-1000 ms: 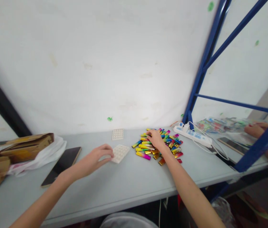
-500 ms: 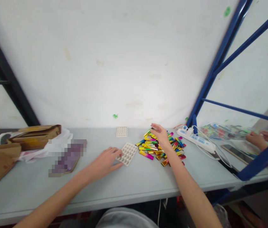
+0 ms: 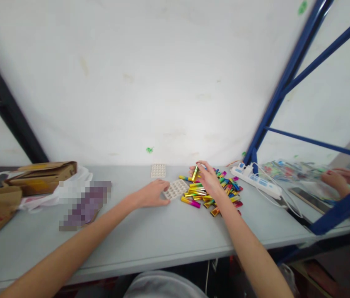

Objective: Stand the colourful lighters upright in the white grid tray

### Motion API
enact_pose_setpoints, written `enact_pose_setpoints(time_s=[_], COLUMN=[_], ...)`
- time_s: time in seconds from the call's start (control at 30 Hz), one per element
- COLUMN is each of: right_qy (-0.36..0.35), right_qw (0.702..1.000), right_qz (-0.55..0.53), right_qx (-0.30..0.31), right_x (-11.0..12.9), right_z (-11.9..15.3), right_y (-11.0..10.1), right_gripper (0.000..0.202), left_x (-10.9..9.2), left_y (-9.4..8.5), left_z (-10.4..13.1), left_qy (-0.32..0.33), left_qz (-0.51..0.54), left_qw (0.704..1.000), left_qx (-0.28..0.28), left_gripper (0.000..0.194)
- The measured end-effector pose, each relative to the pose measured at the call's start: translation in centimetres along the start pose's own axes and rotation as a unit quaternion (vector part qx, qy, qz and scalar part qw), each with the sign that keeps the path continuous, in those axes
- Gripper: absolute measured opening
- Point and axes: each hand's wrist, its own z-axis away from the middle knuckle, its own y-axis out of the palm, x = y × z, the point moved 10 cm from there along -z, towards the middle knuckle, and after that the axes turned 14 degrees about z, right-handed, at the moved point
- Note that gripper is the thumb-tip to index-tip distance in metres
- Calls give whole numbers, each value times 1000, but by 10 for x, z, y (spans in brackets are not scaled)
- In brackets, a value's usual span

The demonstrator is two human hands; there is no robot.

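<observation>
My left hand (image 3: 154,193) grips the left edge of a white tray with rows of round hollows (image 3: 175,189), which lies tilted around on the table. Between the fingertips of my right hand (image 3: 207,176) is a shiny yellow-gold tube (image 3: 195,173), held roughly upright over the pile. The pile of metallic tubes (image 3: 224,192), in yellow, pink, green, blue and red, spreads beneath and beside that hand. Farther back, a second white tray (image 3: 158,170) rests near the wall.
A white power strip (image 3: 257,180) with cables lies right of the pile, beside a blue metal frame (image 3: 268,124). Another person's hands (image 3: 338,179) show beyond it, near a phone (image 3: 310,198). Cardboard boxes (image 3: 41,178) and a blurred purple item (image 3: 88,205) are at left.
My left hand has moved right and slightly away from me, and the tray has shifted and turned with it. My right fingers now hold a yellow-gold tube.
</observation>
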Motion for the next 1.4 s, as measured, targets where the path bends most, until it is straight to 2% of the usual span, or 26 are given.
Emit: enact_pose_setpoints(time_s=[0.1,0.3,0.4,0.53,0.67,0.77,0.97,1.1,1.27,1.4], right_qy=[-10,-9,1,-18,-57,-79,-104,-111,-123,-122], right_qw=[1000,991,988,980,959,944,920,916,918,910], right_qz=[13,115,136,194,278,316,370,378,374,390], right_qx=[26,68,71,26,-19,-52,-77,-77,-54,-65], right_x=[-1,-5,-7,-7,-6,-5,-3,1,4,3], right_z=[4,11,14,15,16,17,20,21,23,22], right_y=[16,36,40,36,32,30,34,36,41,39], right_gripper=[51,49,48,52,55,50,38,41,49,46], left_x=[10,29,31,18,1,-2,3,14,19,18], left_y=[-9,-21,-26,-18,-6,1,12,13,18,17], left_z=[10,25,27,25,21,19,16,15,13,13], left_qy=[8,0,5,22,29,16,-1,-21,-26,-24], left_qz=[45,48,54,64,79,92,99,95,103,106], left_qw=[998,999,998,998,996,994,994,993,992,991], left_qx=[-42,-11,-4,-18,-35,-48,-54,-65,-63,-78], left_gripper=[31,32,36,38,38,48,72,82,77,71])
